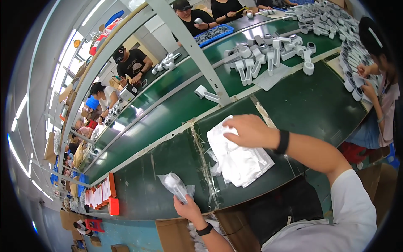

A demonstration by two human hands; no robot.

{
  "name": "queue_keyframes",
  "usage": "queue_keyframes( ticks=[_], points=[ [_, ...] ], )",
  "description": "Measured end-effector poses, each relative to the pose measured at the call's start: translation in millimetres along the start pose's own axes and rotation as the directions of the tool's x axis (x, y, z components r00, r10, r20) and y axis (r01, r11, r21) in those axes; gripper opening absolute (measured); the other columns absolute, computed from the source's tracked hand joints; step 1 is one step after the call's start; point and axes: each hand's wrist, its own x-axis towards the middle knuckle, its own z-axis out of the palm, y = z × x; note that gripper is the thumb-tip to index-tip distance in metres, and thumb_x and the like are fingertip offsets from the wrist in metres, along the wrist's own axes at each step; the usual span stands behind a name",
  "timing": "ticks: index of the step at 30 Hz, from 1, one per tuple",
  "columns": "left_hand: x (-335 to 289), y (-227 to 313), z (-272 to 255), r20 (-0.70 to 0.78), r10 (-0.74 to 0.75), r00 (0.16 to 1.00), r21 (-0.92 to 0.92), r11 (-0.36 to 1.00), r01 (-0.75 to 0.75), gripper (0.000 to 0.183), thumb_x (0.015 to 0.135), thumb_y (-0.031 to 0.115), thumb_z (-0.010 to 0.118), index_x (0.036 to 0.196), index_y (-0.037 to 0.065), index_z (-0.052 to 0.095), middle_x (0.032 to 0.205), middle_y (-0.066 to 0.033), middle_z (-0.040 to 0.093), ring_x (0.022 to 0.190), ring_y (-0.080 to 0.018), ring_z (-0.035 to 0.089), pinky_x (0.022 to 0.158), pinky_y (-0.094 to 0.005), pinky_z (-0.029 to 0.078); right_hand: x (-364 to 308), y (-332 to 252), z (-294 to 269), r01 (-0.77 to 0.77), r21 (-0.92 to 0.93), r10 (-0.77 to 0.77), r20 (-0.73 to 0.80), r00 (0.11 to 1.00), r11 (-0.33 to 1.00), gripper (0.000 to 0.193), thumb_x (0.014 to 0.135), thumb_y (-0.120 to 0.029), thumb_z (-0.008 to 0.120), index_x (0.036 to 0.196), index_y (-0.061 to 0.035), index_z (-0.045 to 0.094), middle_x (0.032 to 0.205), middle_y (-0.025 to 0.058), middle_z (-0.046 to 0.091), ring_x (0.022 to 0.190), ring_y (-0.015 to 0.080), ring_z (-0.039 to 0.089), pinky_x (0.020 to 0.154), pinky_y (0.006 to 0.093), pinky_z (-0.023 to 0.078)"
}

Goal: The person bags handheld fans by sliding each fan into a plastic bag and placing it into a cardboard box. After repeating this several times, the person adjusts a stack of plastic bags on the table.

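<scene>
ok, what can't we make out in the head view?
All head view:
White plastic bags: count unclear; they overlap and the right hand covers part.
White-and-grey handled device: lower end hidden by the left hand; details blurred by its clear bag.
Grey parts in the blue tray: too small to identify.
Cardboard carton: cut off by the lower edge.

In the person's left hand [187, 208] is a grey-and-white device in a clear bag [173, 182], held over the dark green bench [140, 180]. The right hand [253, 131] touches the upper part of a pile of white bags [247, 164]. Beyond, similar unbagged devices [252, 53] lie heaped on a green belt [163, 122]; at right, a co-worker [389, 103] sits near another heap [349, 52]
</scene>
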Motion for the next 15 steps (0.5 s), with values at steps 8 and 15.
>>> queue_keyframes(
  ticks=[8, 15],
  points=[
    [-3, 3, 12, -0.017, -0.129, 0.992, -0.06, 0.99, 0.128, 0.048, 0.076, 0.016, 0.074, 0.118, -0.001, 0.058, 0.103, -0.0098, 0.057, 0.085, -0.0215, 0.051, 0.076, -0.034, 0.044, 120, 71, 100, -0.027, -0.269, 0.042, 0.051, 0.998, 0.963, 0.048, 0.08, -0.01, 0.059, 0.124, 0.003, 0.042, 0.12, 0.0345, 0.047, 0.08, 0.042, 0.065, 0.069, 0.0485, 0.053],
    [-3, -5, 12, -0.056, -0.088, 0.995, -0.138, 0.987, 0.079, 0.041, 0.079, 0.013, 0.07, 0.116, 0.001, 0.058, 0.102, -0.0041, 0.053, 0.076, -0.0144, 0.041, 0.069, -0.0286, 0.04, 185, 117, 163, -0.288, -0.525, 0.278, -0.101, 0.955, 0.801, 0.058, 0.083, -0.008, 0.054, 0.136, 0.0068, 0.037, 0.122, 0.0397, 0.048, 0.08, 0.0405, 0.067, 0.069, 0.0443, 0.056]
  ],
)
